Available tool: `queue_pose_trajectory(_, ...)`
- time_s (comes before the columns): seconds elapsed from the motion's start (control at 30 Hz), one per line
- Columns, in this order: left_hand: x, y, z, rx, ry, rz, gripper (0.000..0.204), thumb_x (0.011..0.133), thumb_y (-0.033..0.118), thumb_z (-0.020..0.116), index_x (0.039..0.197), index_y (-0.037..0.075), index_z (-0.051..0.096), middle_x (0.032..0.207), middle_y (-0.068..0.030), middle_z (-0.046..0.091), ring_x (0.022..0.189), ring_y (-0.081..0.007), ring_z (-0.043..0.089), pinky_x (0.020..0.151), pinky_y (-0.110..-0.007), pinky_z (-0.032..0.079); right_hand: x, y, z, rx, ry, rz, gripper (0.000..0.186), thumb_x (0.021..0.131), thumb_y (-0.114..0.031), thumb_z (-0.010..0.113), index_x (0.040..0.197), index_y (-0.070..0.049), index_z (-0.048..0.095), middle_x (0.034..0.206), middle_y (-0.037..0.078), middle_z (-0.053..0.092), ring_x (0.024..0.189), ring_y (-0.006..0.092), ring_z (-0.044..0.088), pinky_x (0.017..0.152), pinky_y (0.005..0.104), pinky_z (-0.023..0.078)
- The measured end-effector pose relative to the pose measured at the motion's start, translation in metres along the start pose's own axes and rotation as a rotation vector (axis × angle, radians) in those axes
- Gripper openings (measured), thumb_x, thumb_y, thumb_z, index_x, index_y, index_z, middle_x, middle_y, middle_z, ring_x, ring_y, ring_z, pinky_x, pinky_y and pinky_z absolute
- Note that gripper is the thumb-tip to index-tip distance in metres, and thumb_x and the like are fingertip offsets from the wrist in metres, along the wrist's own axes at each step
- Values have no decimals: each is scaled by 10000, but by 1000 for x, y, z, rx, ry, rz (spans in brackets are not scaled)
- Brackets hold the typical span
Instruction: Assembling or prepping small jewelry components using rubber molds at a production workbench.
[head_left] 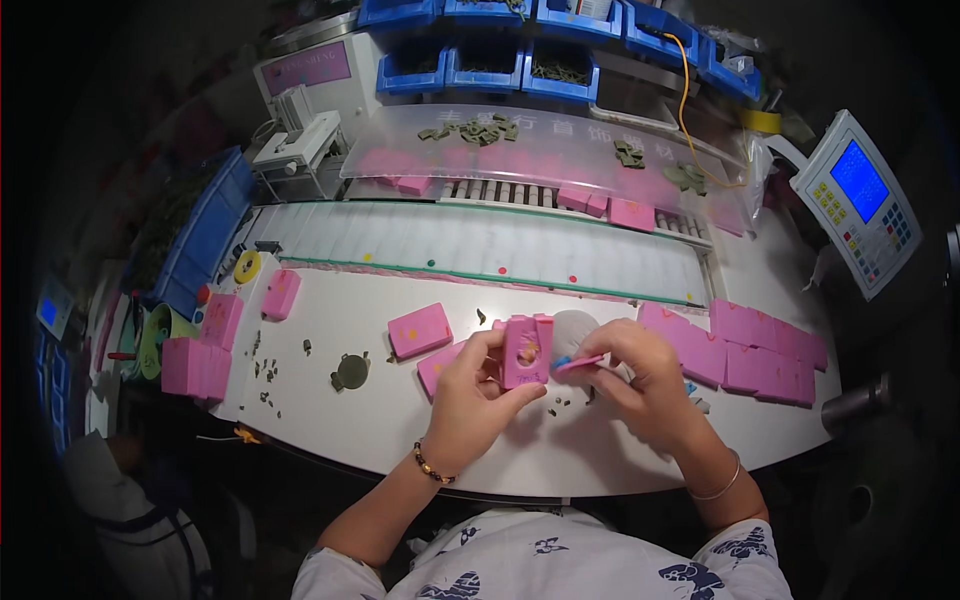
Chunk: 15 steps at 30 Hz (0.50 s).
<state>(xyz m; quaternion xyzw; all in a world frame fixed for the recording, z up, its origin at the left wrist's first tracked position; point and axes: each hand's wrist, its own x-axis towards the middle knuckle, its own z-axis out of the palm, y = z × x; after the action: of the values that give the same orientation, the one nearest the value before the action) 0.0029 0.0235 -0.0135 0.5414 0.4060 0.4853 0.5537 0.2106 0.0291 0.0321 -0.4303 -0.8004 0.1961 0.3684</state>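
Note:
My left hand (470, 405) grips an upright pink block (520, 372) by its sides, with a hollow and a small tan piece inside facing up. Just right of it, my right hand (645, 385) pinches a thin pink piece (583, 363) with a blue bit at its left end. Behind my right hand lies a grey round pad (573, 328), partly hidden. Two pink blocks (418, 328) lie left of my hands, one partly covered. A dark green disc (350, 372) and small dark scraps lie nearby on the white table (330, 440).
Pink block stacks stand right (760, 365) and left (193, 370). Behind are a belt (450, 235), a clear shelf with green pieces (385, 135) and blue bins (480, 65). A keypad console (855, 205) stands back right, a blue tub (205, 240) left. Another person's sleeve (130, 520) is low left.

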Motion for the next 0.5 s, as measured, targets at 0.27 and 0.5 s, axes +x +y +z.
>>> queue_pose_trajectory(0.27,-10,7,8,223,-98,183,464,796,53,758,1196,29,524,1019,-75,628,915,-138,642,765,-291,551,0,-24,5,-60,6,-10,203,759,6,701,938,-45,620,900,115,548,863,279,605,718,337,494)
queue_pose_trajectory(0.5,-13,0,10,13,-118,155,352,842,30,705,1151,48,537,967,-46,611,870,-115,628,740,-261,538,-8,-19,25,825,169,341,148,827,4,684,952,-18,608,973,68,571,895,135,608,758,267,517)
